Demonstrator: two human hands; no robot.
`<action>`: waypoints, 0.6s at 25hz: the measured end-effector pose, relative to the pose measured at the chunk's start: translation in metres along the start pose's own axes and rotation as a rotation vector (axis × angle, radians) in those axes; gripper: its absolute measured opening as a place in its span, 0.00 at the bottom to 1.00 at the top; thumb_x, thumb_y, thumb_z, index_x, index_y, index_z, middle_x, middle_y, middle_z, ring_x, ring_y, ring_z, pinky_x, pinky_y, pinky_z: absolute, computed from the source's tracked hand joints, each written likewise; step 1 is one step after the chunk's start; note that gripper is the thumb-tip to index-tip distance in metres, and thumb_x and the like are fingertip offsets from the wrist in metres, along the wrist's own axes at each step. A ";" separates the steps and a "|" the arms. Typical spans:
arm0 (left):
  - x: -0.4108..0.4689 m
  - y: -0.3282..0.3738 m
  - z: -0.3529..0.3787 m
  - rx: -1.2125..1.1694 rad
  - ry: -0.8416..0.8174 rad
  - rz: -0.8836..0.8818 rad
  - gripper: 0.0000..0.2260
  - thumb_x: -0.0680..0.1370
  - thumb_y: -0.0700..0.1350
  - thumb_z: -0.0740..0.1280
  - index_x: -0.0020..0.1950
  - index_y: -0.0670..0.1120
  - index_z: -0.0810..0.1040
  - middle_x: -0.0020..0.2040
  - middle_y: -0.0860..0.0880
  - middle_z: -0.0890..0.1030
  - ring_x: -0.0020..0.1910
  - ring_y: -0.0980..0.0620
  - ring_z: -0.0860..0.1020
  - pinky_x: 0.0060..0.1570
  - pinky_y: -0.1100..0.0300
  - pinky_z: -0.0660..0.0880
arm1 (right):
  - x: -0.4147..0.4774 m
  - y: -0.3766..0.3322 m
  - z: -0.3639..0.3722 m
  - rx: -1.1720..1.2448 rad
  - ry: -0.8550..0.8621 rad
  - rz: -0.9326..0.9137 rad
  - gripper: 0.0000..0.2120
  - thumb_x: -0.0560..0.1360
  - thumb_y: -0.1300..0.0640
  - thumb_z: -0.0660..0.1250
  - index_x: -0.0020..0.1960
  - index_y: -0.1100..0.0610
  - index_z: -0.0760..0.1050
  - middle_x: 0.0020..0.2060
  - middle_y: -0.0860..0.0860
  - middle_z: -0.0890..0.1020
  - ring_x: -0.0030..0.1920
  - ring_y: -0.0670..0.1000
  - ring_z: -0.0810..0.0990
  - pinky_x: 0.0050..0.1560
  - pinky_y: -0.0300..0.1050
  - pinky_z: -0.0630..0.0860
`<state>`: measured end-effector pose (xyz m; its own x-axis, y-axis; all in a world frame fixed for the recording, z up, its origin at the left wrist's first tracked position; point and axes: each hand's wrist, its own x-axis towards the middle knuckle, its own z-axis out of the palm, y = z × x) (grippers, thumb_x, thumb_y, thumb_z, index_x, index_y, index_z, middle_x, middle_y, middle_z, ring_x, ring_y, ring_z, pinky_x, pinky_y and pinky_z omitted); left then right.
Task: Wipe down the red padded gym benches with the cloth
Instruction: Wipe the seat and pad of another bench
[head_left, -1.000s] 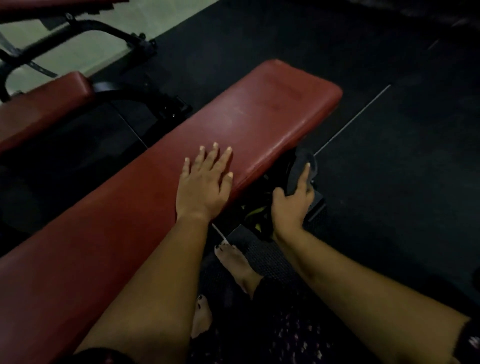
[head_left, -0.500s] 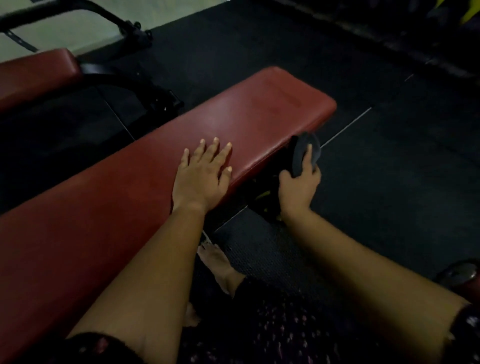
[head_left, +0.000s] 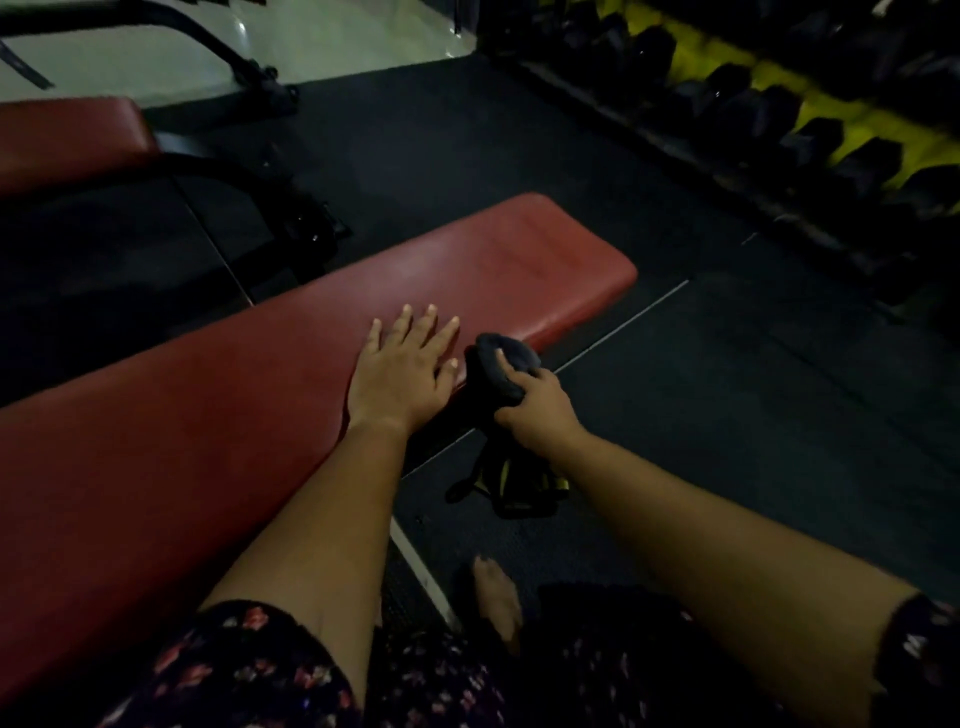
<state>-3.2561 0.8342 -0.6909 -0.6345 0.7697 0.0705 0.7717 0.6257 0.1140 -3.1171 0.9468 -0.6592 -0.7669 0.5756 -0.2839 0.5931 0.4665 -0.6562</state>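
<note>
Head view: R hand (head_left: 540, 418) now up off floor (head_left: 753, 415) w/ dark cloth (head_left: 501, 371), fingers curled round it, just beside bench (head_left: 493, 260) edge. L hand (head_left: 402, 376) flat on bench, fingers spread. Looks ready to start wiping.

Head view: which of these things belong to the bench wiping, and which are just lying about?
Belong to the job:
long red padded bench, with the left hand resting flat on it
dark bunched cloth, gripped by the right hand
second red padded bench, far left

Just lying about:
black-and-yellow strappy thing on the floor
row of dark dumbbells, far right
</note>
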 end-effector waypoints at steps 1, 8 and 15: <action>-0.001 -0.001 0.001 0.001 0.007 -0.001 0.26 0.82 0.56 0.50 0.80 0.57 0.52 0.81 0.51 0.53 0.80 0.48 0.50 0.76 0.44 0.48 | 0.002 -0.002 -0.004 0.021 -0.009 -0.001 0.33 0.74 0.65 0.67 0.77 0.50 0.63 0.70 0.57 0.64 0.63 0.59 0.72 0.48 0.35 0.66; -0.006 0.002 0.000 0.038 0.022 0.000 0.30 0.77 0.60 0.41 0.80 0.57 0.54 0.80 0.51 0.56 0.79 0.48 0.53 0.76 0.45 0.50 | -0.003 0.029 0.018 0.514 0.450 -0.015 0.27 0.70 0.57 0.66 0.69 0.51 0.74 0.58 0.53 0.74 0.58 0.56 0.76 0.52 0.36 0.66; 0.021 0.015 -0.022 -0.160 0.002 -0.050 0.28 0.76 0.59 0.50 0.76 0.55 0.66 0.76 0.50 0.66 0.77 0.47 0.60 0.75 0.47 0.50 | 0.060 0.031 0.009 0.650 0.507 0.212 0.38 0.75 0.57 0.65 0.78 0.38 0.51 0.76 0.53 0.57 0.63 0.63 0.72 0.63 0.55 0.73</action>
<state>-3.2591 0.8573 -0.6660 -0.6719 0.7379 0.0631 0.7227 0.6346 0.2739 -3.1464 0.9896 -0.7031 -0.3608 0.9109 -0.2003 0.3345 -0.0741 -0.9395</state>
